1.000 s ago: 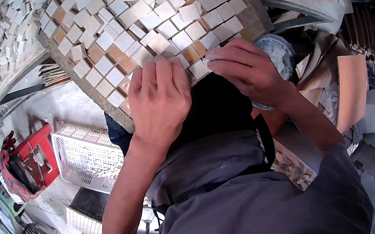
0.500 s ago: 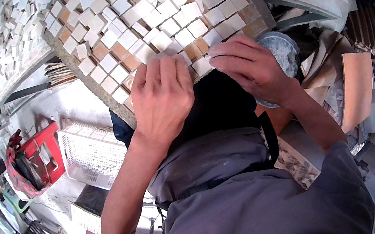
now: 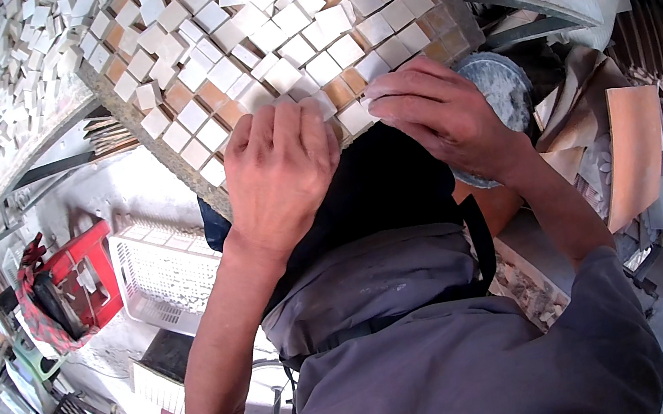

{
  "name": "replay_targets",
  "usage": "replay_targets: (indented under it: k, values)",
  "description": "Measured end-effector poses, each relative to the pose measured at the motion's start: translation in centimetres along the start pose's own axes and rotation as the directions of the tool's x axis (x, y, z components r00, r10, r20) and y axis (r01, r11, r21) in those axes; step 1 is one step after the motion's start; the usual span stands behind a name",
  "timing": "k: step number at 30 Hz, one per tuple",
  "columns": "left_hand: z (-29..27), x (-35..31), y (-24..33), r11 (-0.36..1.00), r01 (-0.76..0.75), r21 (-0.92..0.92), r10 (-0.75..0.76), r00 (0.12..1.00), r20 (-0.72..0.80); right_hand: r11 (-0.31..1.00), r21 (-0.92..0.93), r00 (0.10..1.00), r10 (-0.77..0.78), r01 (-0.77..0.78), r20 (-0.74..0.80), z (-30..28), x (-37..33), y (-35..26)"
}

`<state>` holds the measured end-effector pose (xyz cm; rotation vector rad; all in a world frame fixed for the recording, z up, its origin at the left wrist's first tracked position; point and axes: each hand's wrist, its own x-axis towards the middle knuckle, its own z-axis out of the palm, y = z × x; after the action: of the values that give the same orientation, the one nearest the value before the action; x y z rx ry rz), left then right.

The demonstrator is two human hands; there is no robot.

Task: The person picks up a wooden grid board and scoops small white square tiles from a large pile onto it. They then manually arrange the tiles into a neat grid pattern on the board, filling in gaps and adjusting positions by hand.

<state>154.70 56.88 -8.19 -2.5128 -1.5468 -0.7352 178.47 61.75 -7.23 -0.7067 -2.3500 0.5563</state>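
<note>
A tilted board with a rough grey rim (image 3: 196, 178) bears rows of small square mosaic tiles, white ones (image 3: 346, 51) among tan squares (image 3: 212, 96). Several white tiles lie loose and askew on top, mostly toward the far side. At the near edge, my left hand (image 3: 280, 167) rests with its fingers curled down onto the tiles; its fingertips are hidden. My right hand (image 3: 443, 112) is closed, thumb and fingers drawn together beside a white tile (image 3: 355, 117) at the near edge. Whatever its fingertips hold does not show.
A heap of loose white tiles (image 3: 3, 105) covers a table at the far left. Behind my right hand stands a bucket (image 3: 504, 92) with whitish contents. A white plastic basket (image 3: 165, 267) and a red crate (image 3: 93, 275) are at left; cardboard (image 3: 633, 154) leans at right.
The view has shifted slightly. Both hands stay at the near edge in nearly the same pose, my left hand a touch further left. No tile has plainly moved.
</note>
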Motion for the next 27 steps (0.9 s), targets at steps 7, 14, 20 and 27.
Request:
replay_targets:
  k: [7,14,20,27]
  values:
    - [0.5,0.3,0.5,0.999,0.047,0.023,-0.046,0.997,-0.060,1.000,0.011,1.000,0.003,-0.003,0.002,-0.1,0.0,0.0]
    - [0.2,1.2,0.4,0.983,0.178,-0.049,-0.180,0.982,-0.048,1.000,0.028,1.000,0.013,-0.013,-0.009,0.1,-0.3,0.4]
    - [-1.7,0.1,1.6,0.918,0.360,-0.164,-0.337,0.929,0.150,0.999,0.033,1.000,0.023,-0.024,0.002,0.2,-0.2,0.4]
    - [-1.0,-0.5,2.7,0.894,0.406,-0.189,-0.380,0.912,0.157,0.999,0.046,1.000,0.029,-0.029,-0.004,0.1,-0.3,0.6]
